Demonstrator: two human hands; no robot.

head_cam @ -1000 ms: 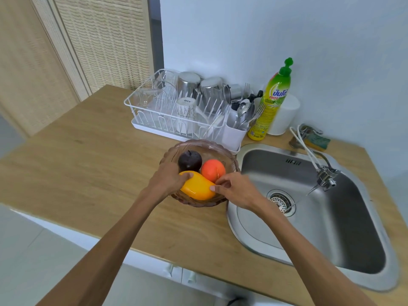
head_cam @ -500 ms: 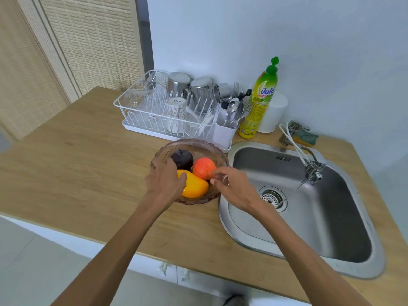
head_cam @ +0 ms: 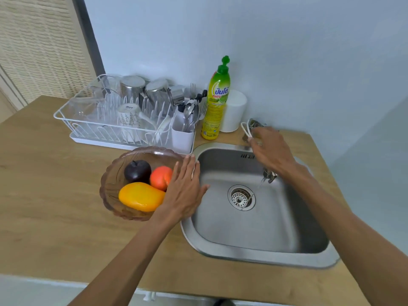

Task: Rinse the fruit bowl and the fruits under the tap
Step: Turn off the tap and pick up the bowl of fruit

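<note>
A ribbed, brown-tinted glass bowl (head_cam: 110, 186) beside the steel-grey sink (head_cam: 260, 248) carries a dark purple plum (head_cam: 136, 171), an orange-red round fruit (head_cam: 160, 177) and a yellow-orange mango (head_cam: 140, 196); behind the sink, a yellow-green soap bottle (head_cam: 217, 102).

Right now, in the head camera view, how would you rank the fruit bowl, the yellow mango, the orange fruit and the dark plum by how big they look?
1. Fruit bowl, clearly largest.
2. Yellow mango.
3. Orange fruit and dark plum: they look alike, and the left hand hides part of the orange one, so I won't rank them.
</note>
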